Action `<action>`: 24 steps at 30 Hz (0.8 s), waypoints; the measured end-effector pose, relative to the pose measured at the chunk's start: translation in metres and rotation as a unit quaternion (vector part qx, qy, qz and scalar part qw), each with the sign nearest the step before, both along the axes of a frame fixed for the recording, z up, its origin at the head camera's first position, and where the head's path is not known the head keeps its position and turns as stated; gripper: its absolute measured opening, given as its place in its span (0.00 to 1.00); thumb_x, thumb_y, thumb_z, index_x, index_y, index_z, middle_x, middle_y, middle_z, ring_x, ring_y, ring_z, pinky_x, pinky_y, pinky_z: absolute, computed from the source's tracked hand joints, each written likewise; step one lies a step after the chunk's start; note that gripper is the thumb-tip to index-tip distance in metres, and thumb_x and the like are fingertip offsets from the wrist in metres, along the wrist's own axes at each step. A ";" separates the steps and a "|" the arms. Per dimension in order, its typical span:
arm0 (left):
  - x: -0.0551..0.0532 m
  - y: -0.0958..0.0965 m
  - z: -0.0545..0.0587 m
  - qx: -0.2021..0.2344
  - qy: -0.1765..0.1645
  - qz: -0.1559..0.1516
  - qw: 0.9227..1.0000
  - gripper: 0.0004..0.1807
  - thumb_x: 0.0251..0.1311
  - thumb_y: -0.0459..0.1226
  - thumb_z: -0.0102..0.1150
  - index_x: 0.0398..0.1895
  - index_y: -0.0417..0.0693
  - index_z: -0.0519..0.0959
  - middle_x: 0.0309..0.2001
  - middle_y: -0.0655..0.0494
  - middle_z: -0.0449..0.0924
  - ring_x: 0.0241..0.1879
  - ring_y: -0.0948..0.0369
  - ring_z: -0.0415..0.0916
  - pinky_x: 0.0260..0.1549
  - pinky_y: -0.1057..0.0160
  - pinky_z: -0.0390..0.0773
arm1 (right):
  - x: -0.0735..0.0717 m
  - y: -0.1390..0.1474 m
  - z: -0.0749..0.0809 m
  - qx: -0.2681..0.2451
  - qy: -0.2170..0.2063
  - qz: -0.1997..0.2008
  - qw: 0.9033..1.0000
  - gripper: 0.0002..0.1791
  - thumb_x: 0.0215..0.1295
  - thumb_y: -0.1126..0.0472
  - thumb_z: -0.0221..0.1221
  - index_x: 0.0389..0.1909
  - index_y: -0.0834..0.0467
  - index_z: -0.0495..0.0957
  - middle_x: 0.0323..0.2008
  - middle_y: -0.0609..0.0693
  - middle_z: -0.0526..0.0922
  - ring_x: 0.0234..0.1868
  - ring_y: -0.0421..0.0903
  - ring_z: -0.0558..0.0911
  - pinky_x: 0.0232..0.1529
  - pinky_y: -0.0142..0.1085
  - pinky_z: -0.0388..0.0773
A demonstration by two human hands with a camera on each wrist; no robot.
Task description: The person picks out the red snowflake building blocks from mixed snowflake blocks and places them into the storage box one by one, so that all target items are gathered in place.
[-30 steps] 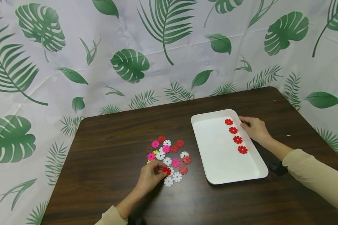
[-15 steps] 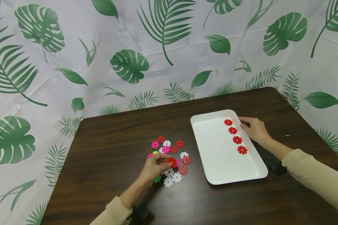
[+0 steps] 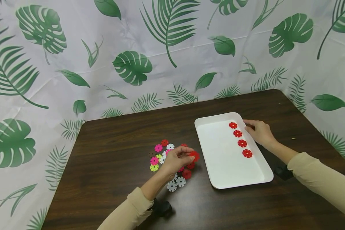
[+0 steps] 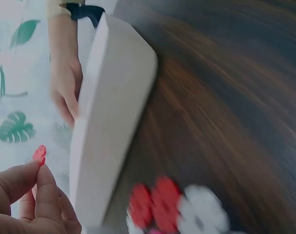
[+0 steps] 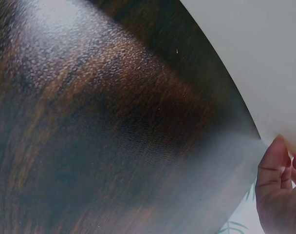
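My left hand [image 3: 173, 163] pinches a red notched plastic disc [image 3: 194, 157] between thumb and fingertips, above the right side of a loose group of similar discs. In the left wrist view the same red disc [image 4: 40, 153] stands edge-up at the fingertips, near the tray wall. A white rectangular tray [image 3: 221, 159] lies to the right. Along its right side runs a row of several red discs [image 3: 242, 143]. My right hand [image 3: 260, 131] grips the tray's right rim by thumb and fingers, as the right wrist view also shows at the hand [image 5: 279, 190].
Pink, white, red and yellow-green discs lie on the dark wooden table [image 3: 118, 153], among them a white disc [image 3: 172, 186] and a yellow-green disc [image 3: 154, 167]. My left forearm hides part of the group. A leaf-print cloth [image 3: 161, 80] hangs behind the table.
My left hand has lifted the red disc off the group and carried it right and away from me, closer to the tray. The right hand and tray have stayed put.
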State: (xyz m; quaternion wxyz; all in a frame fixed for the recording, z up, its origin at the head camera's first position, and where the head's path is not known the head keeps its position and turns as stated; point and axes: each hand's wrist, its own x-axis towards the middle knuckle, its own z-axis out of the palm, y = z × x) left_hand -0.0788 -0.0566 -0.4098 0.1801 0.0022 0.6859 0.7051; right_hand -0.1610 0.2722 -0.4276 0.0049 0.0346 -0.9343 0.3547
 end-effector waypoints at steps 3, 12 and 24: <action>-0.005 0.022 0.004 0.017 0.002 -0.008 1.000 0.15 0.54 0.24 0.60 0.46 0.30 0.76 0.34 0.55 0.77 0.31 0.67 0.77 0.35 0.69 0.79 | 0.000 0.000 0.000 0.001 -0.001 -0.002 1.000 0.24 0.68 0.64 0.53 0.63 0.68 0.66 0.55 0.72 0.72 0.41 0.64 0.81 0.37 0.48 0.81; -0.012 0.086 0.003 0.034 -0.037 -0.018 0.999 0.12 0.52 0.23 0.62 0.41 0.32 0.79 0.31 0.53 0.78 0.27 0.67 0.77 0.37 0.64 0.82 | -0.001 0.000 0.000 0.007 -0.002 -0.007 1.000 0.23 0.68 0.65 0.53 0.62 0.68 0.66 0.56 0.72 0.71 0.43 0.65 0.80 0.38 0.48 0.81; -0.006 0.145 -0.006 -0.015 -0.074 -0.005 0.997 0.08 0.49 0.22 0.64 0.32 0.40 0.82 0.25 0.55 0.77 0.24 0.65 0.74 0.35 0.61 0.83 | -0.002 0.001 0.002 0.010 0.018 0.004 1.000 0.22 0.66 0.67 0.54 0.60 0.69 0.69 0.53 0.73 0.74 0.35 0.60 0.81 0.31 0.42 0.83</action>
